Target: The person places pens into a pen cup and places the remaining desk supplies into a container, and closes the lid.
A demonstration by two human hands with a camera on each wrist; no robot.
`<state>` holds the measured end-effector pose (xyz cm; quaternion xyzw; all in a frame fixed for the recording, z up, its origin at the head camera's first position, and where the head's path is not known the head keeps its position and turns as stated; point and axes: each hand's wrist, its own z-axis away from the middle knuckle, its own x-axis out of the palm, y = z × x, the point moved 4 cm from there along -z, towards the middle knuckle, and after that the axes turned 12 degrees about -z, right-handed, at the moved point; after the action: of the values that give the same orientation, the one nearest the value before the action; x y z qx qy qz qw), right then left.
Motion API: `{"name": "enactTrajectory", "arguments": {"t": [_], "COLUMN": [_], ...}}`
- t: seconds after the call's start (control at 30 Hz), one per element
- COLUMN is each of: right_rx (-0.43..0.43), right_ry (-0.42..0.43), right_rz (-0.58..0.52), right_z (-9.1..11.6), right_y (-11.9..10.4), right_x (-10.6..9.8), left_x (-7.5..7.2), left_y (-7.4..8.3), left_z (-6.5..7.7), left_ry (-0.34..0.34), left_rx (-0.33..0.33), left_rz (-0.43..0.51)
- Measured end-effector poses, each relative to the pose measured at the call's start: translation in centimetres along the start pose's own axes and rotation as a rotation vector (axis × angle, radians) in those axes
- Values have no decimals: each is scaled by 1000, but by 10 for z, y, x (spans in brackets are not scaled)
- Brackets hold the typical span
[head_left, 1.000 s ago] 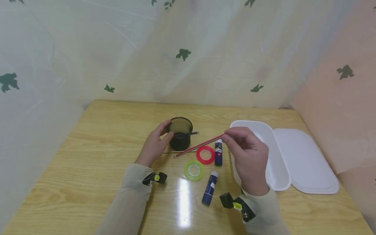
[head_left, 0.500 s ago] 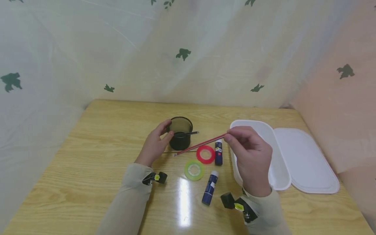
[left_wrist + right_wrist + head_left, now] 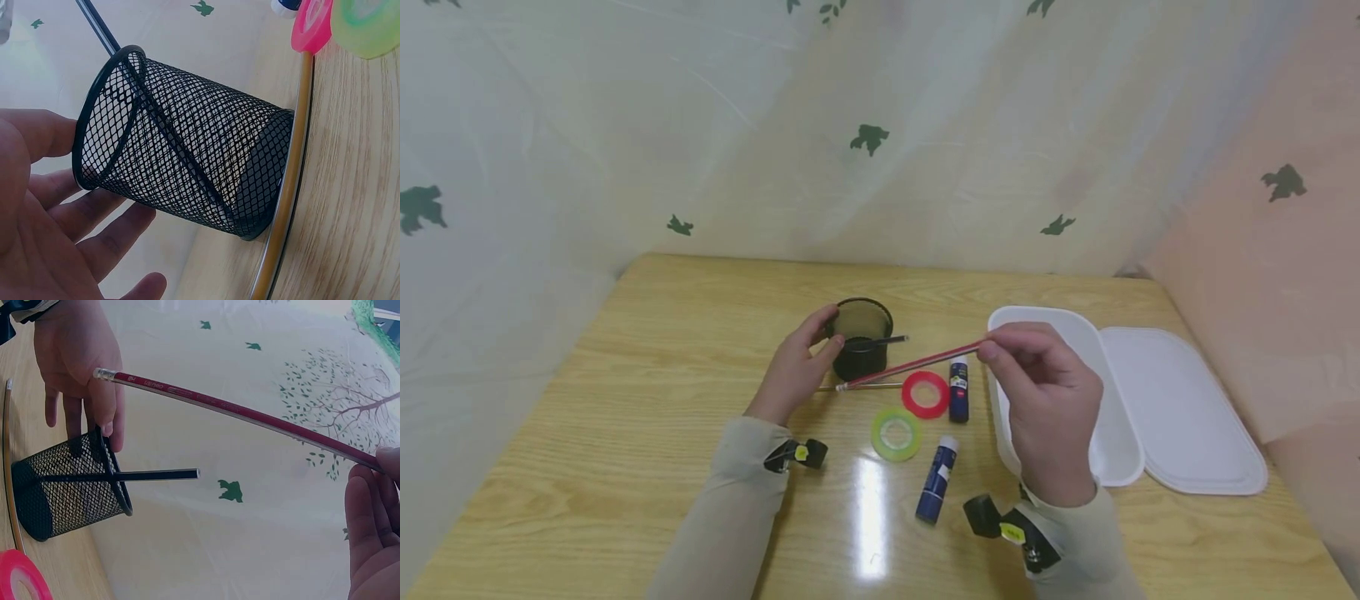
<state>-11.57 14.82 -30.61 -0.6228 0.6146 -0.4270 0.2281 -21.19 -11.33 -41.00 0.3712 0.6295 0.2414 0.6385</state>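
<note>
My left hand (image 3: 796, 360) holds the black mesh pencil cup (image 3: 861, 365) at its rim, thumb on the near side and fingers along the outside. A black pencil (image 3: 159, 475) leans inside the cup, one end above the rim. In my right hand (image 3: 1051, 408), thumb and fingertips pinch one end of a red striped pencil (image 3: 917, 364). Its eraser end (image 3: 105, 374) points left, in front of the cup in the head view. Along the cup's base lies a yellow-brown pencil (image 3: 292, 175), on the table.
A pink-red tape roll (image 3: 906, 395) and a green tape roll (image 3: 896, 454) lie near the cup. Two blue glue sticks, one farther (image 3: 958, 392) and one nearer (image 3: 936, 483), lie beside them. At right are a white tray (image 3: 1120, 442) and its flat lid (image 3: 1187, 408).
My right hand has drifted slightly right, and the red pencil has tilted nearer to level, its eraser end rising a little. The left hand and cup stay put.
</note>
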Motion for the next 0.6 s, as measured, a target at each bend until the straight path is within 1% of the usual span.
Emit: {"name": "enactTrajectory", "arguments": {"t": [0.1,0.33,0.6], "right_rx": [-3,-44,-77], "right_ry": [13,24,38], "right_rz": [-6,-111,-135], "right_z": [0,0,0], "right_y": [-2,-4,-7], "right_x": [0,-1,-2], "left_x": [0,0,-1], "left_y": [0,0,2], "left_z": [0,0,0], "left_ry": [-2,-7,-3], "left_rx": [-2,-4,-1], "left_rz": [1,-4,-12]}}
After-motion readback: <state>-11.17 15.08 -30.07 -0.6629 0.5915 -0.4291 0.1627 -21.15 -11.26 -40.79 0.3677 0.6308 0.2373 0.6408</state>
